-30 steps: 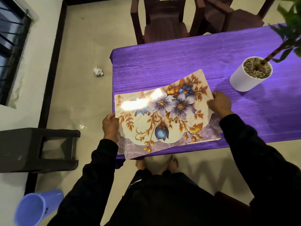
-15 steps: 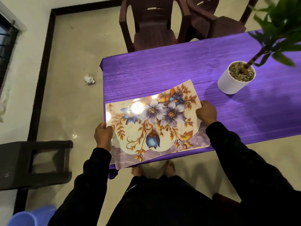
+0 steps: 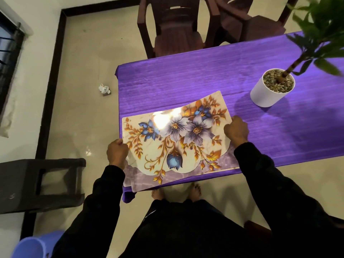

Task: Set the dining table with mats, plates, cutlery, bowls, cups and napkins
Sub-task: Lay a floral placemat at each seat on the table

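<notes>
place: home dining room
signs: purple-clothed table (image 3: 204,79), brown plastic chairs (image 3: 175,28), potted plant (image 3: 273,88), tiled floor (image 3: 89,58)

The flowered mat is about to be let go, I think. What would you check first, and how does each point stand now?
1. Both hands hold the flowered mat: left hand on its left edge, right hand on its right edge: ok.
2. Mat flat on the purple tablecloth: far right corner curls up: not ok.
3. Mat fully on the table: near edge overhangs: not ok.
4. Clear of the potted plant: apart: ok.
5. Only one mat held: cannot tell.
</notes>
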